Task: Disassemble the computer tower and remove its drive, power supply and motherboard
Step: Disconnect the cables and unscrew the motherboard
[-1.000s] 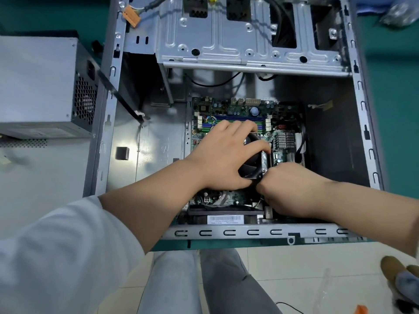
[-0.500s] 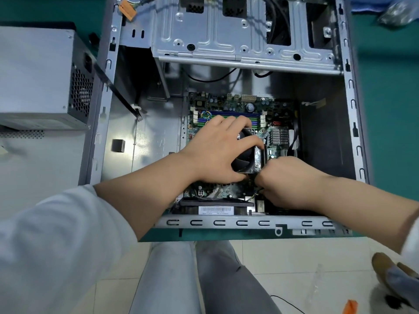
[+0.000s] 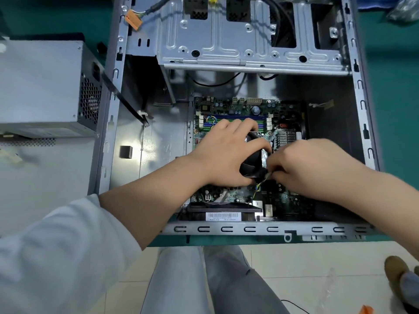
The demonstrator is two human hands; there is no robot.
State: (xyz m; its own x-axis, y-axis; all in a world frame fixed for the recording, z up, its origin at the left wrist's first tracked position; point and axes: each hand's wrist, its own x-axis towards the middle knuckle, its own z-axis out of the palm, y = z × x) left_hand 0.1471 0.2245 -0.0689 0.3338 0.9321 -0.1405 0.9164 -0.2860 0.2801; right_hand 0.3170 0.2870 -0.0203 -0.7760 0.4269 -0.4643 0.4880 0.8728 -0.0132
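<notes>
**Hands work at fan inside opened computer case**

Left hand curls over the black cooling fan on the green motherboard, which lies in the case. Right hand pinches thin wires just beside the fan. A grey power supply sits outside the case, left.

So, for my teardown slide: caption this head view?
Left hand grips the CPU fan; right hand works beside it.
</notes>
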